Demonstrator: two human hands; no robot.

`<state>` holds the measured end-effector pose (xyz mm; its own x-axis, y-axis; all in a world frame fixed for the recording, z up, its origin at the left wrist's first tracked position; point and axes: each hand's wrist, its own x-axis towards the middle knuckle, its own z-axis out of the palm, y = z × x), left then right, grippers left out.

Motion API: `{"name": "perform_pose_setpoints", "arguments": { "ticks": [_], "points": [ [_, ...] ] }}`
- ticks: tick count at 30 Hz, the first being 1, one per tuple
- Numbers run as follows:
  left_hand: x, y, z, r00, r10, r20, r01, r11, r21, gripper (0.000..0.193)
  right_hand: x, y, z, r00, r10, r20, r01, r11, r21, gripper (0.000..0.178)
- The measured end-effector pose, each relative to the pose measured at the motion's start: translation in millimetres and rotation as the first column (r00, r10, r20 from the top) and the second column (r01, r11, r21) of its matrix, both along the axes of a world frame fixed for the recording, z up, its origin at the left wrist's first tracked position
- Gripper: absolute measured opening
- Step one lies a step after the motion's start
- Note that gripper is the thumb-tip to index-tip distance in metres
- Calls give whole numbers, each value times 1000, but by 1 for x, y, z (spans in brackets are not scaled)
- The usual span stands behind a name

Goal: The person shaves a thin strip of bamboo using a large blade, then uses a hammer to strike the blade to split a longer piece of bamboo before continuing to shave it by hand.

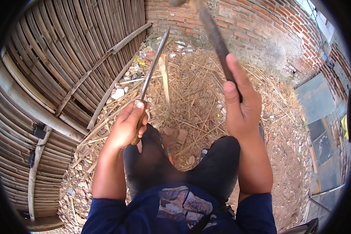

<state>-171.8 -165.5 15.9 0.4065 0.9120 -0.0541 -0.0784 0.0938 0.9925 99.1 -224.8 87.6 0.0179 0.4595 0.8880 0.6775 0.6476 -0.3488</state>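
Observation:
My left hand [125, 126] is closed round the brown handle of a long machete [154, 64], its thumb lying at the base of the blade. The narrow grey blade points up and away, leaning slightly right. In my right hand [243, 107] is a hammer [218, 41], raised high by its dark handle. Motion blurs its upper end, and the top edge of the view cuts off part of the head. Just right of the blade, a pale split wood piece [165, 76] stands up from the straw-covered ground. The hammer and machete are apart.
A bamboo slat wall [74, 46] runs along the left, and a brick wall [253, 23] closes off the far side. Dry straw and wood chips [195, 89] cover the ground before my knees. Grey sheets [318, 97] lean at the right. A white stone [118, 94] lies near the bamboo.

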Motion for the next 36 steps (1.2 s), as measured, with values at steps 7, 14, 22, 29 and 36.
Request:
{"name": "perform_pose_setpoints", "arguments": {
  "ticks": [7,14,22,29,36],
  "points": [
    [6,0,5,1000,-25,-6,25,1000,15,39,-2,19,-20,994,-49,101,76,956,-284,45],
    [5,-1,1,998,-27,-49,26,1000,-14,41,-3,8,-7,999,-9,40,22,943,-332,45],
    [7,-3,-3,998,-56,-27,56,998,9,42,1,5,-2,995,-68,68,77,989,-130,45],
    [14,0,-1,998,-41,-52,41,999,3,39,3,19,-28,987,-132,92,156,925,-346,45],
    [11,-4,-6,998,-42,-50,41,999,-11,36,5,1,3,996,-86,2,86,989,-121,45]
  ]
}}
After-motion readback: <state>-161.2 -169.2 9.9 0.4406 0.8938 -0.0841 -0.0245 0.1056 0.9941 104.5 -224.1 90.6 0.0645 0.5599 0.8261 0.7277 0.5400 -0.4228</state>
